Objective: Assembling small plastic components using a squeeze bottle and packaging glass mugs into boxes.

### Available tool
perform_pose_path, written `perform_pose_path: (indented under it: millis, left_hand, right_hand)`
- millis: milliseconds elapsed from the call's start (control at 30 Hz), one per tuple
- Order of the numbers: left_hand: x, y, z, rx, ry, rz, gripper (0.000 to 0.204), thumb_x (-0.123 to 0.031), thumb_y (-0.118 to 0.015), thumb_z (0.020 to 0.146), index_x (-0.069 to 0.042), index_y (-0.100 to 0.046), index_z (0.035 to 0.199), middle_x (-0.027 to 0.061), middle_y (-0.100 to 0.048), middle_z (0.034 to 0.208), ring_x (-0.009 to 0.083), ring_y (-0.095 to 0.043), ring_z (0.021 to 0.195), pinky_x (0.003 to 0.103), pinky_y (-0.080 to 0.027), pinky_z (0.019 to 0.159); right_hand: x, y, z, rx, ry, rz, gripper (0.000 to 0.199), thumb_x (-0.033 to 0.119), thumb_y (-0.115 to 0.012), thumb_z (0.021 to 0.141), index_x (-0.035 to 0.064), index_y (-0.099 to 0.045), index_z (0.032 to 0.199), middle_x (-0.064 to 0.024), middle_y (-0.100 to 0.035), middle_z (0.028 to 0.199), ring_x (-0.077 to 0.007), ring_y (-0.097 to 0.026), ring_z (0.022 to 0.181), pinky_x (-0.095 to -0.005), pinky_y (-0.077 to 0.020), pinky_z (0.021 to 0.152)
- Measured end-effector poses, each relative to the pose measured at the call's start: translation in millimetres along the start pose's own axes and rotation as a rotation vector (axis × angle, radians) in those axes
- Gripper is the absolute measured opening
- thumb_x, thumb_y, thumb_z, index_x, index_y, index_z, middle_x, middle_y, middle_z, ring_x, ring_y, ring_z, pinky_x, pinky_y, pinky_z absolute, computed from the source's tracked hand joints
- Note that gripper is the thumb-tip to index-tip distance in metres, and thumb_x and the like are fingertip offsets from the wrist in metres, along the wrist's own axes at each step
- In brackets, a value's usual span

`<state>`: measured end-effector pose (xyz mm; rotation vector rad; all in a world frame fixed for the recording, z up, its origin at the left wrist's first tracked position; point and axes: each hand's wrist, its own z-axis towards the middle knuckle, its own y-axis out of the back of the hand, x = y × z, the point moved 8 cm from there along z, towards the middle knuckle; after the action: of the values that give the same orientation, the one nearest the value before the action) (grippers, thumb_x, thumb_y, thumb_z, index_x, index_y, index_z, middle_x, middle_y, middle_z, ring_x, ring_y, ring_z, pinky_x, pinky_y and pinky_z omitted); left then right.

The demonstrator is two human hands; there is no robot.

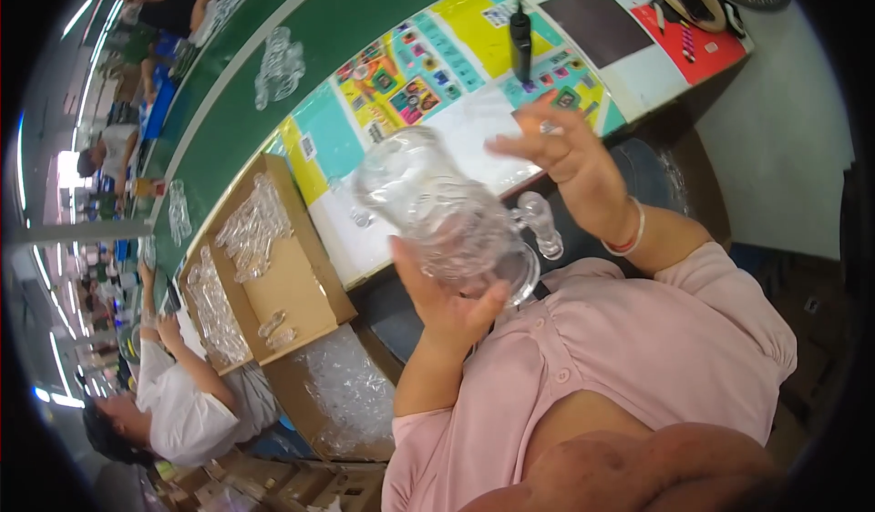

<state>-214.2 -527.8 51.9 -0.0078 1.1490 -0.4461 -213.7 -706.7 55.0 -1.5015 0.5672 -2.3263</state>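
Note:
My left hand [447, 298] is closed around a large clear, jar-like vessel [424, 193] with a ribbed or patterned body, tilted over the near side of the table. A clear knobbed piece [540, 225] sticks out beside the vessel, toward my right side; whether it is joined to it I cannot tell. My right hand [565, 152] is raised to the right of the vessel, apart from it. Its fingers are spread and somewhat blurred, and I see nothing held in them. Behind it, a black bottle-shaped tool [520, 46] stands upright on the table.
Colourful printed sheets [410, 79] cover the tabletop. A cardboard box [305, 302] with small clear parts stands at left; below it, another box [351, 403] holds clear plastic. Clear pieces [280, 67] lie on the green conveyor belt [219, 120]. A co-worker [191, 403] sits at left.

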Motion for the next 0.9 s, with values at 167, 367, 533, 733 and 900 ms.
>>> perform_pose_path:
  millis: [167, 367, 533, 733, 900]
  left_hand:
    - [17.5, -27.5, -33.9, 0.582, 0.376, 0.112, 0.096, -0.018, -0.079, 0.061, -0.026, -0.023, 0.139, 0.0329, -0.029, 0.133, 0.0463, -0.038, 0.118, 0.048, -0.038, 0.092]
    - [-62.7, -52.9, -42.3, 0.581, -0.405, 0.353, 0.060, -0.012, -0.065, 0.072, -0.038, -0.046, 0.122, 0.0163, -0.047, 0.111, 0.0332, -0.050, 0.098, 0.040, -0.046, 0.078]
    - [-75.3, -43.3, -37.0, 0.483, -0.591, 0.419, 0.056, -0.021, -0.073, 0.070, -0.034, -0.050, 0.119, 0.0184, -0.043, 0.120, 0.0299, -0.053, 0.095, 0.038, -0.048, 0.075]
    - [21.4, 6.9, -5.1, 0.095, 0.539, -0.240, 0.104, -0.008, -0.074, 0.068, -0.007, -0.001, 0.141, 0.0204, -0.038, 0.129, 0.0320, -0.042, 0.118, 0.042, -0.037, 0.095]
    - [-0.8, 26.7, -3.6, 0.052, 0.257, -0.151, 0.116, -0.006, -0.075, 0.068, -0.012, 0.016, 0.139, 0.0196, -0.023, 0.138, 0.0290, -0.031, 0.126, 0.042, -0.032, 0.099]
  right_hand:
    - [-2.2, -41.2, -15.3, 0.226, -0.312, 0.107, 0.055, 0.038, -0.038, 0.093, -0.0023, -0.029, 0.130, -0.0259, -0.040, 0.130, -0.0360, -0.041, 0.120, -0.0432, -0.0321, 0.101]
    - [29.5, -62.0, -54.8, 0.685, 0.088, -0.056, 0.046, 0.035, -0.032, 0.096, -0.0026, -0.050, 0.115, -0.0260, -0.055, 0.111, -0.0379, -0.045, 0.116, -0.0497, -0.0356, 0.097]
    - [24.4, -65.6, -53.2, 0.683, 0.142, 0.095, 0.039, 0.028, -0.035, 0.096, -0.0023, -0.051, 0.114, -0.0205, -0.060, 0.105, -0.0364, -0.050, 0.110, -0.0492, -0.0382, 0.094]
    - [-82.9, -49.3, -5.1, 0.053, -0.829, 0.581, 0.040, 0.034, -0.038, 0.095, -0.0001, -0.051, 0.111, -0.0131, -0.058, 0.108, -0.0220, -0.056, 0.100, -0.0334, -0.0439, 0.088]
    - [-81.5, -75.8, 11.6, 0.090, -0.874, 0.527, 0.048, 0.038, -0.029, 0.096, -0.0006, -0.046, 0.118, -0.0103, -0.054, 0.116, -0.0218, -0.052, 0.107, -0.0372, -0.0395, 0.094]
